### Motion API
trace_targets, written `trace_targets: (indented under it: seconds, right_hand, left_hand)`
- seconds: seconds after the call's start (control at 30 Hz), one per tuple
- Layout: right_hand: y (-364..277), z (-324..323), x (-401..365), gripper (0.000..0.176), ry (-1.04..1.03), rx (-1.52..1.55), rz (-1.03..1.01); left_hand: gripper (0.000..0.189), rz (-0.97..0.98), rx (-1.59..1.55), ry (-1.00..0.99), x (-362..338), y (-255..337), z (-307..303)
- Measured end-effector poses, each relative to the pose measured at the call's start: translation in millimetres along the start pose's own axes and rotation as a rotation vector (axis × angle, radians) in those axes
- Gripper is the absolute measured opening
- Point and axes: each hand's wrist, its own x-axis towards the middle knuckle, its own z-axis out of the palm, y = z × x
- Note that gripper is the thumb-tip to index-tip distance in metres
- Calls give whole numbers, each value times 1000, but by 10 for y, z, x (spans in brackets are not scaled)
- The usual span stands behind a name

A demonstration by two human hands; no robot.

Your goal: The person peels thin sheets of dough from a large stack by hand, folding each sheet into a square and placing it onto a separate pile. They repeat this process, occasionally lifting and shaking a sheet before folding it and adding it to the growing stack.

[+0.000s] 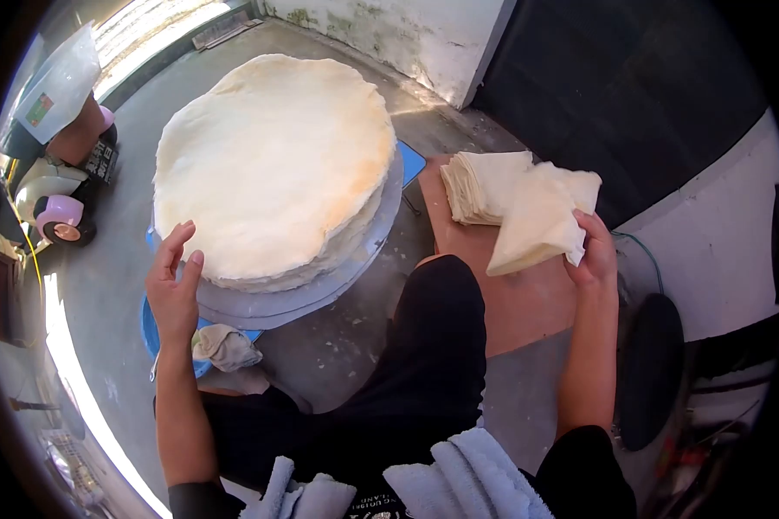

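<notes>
A tall stack of large round pale sheets (273,164) lies on a round board (294,303) in front of me. My left hand (175,281) is at the stack's near left edge, fingers apart, with nothing in it. My right hand (594,251) holds a folded pale sheet (537,221) by its right side. The folded sheet overlaps a pile of folded sheets (485,186), which rests on a reddish-brown board (511,303) to the right.
A blue basin (150,327) and a crumpled cloth (227,348) are below the round board. A pink and black scooter (61,216) stands at the left. A dark panel (614,86) and a stained white wall (389,39) are behind. A black oval object (652,372) lies at the right.
</notes>
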Motion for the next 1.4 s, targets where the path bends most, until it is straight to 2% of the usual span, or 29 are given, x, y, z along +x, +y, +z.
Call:
trace_targets:
  seconds: [0.03,0.1,0.13,0.2,0.37,0.43,0.53,0.57,0.6,0.63,0.7,0.77,0.83,1.03,1.07,1.1,1.2,1.27,1.3,1.37,1.4]
  right_hand:
    - [51,-258,-60,47,12,3,-5]
    - [213,-730,-123,41,396,-41,-125]
    - [276,-885,-142,41,402,-35,-129]
    - [406,-1146,-140,35,654,30,-34]
    - [654,-1457,8,32,652,161,-104]
    - [811,-1428,-5,35,571,206,-207]
    - [1424,-1551,-50,41,609,152,-194]
    - [1649,-1526,-74,43,704,129,-103]
    - [1845,-1597,-99,40,764,89,129]
    - [1928,-1564,-130,40,767,92,133]
    - [2064,-1500,-150,37,884,-111,195]
    - [2108,-1501,-200,35,848,-101,186]
    - [2108,-1448,-216,35,834,-161,260]
    - [2118,-1367,-249,35,817,-236,254]
    - [2145,-1343,-290,27,848,-205,189]
    - [2093,-1293,-376,27,855,-201,188]
    - [2106,-1157,-645,20,847,-190,247]
    - [2209,-1135,-831,18,821,-513,168]
    - [2225,-1089,-841,18,826,-515,168]
    - [2261,-887,-847,21,558,-403,209]
    - [2150,-676,-783,22,494,-437,193]
  left_hand:
    - [35,6,-24,-4,12,-33,5]
    - [32,18,-47,-13,29,-54,35]
    - [30,13,-49,-8,39,-50,53]
    - [28,11,-48,-5,58,-74,67]
    - [25,-5,-70,34,117,-219,72]
    - [25,-7,-53,39,120,-211,62]
    - [25,-16,-38,47,133,-210,74]
    - [25,-23,-36,48,135,-216,73]
    - [25,-24,-30,45,136,-226,70]
    - [25,-26,-20,40,138,-236,69]
    - [25,-23,-8,32,164,-250,68]
    - [25,-32,0,38,151,-285,61]
    - [26,-43,-16,25,132,-290,71]
    - [28,-60,-37,-35,127,-286,82]
    - [29,-62,-60,-30,127,-285,80]
    - [29,-58,-60,-37,128,-259,82]
    - [29,-68,-35,-25,83,-167,51]
    - [29,-63,-23,-49,66,-134,51]
    - [29,-64,-26,-54,63,-132,54]
    - [29,-48,-8,-74,58,-124,58]
    - [29,-47,-7,-74,59,-122,64]
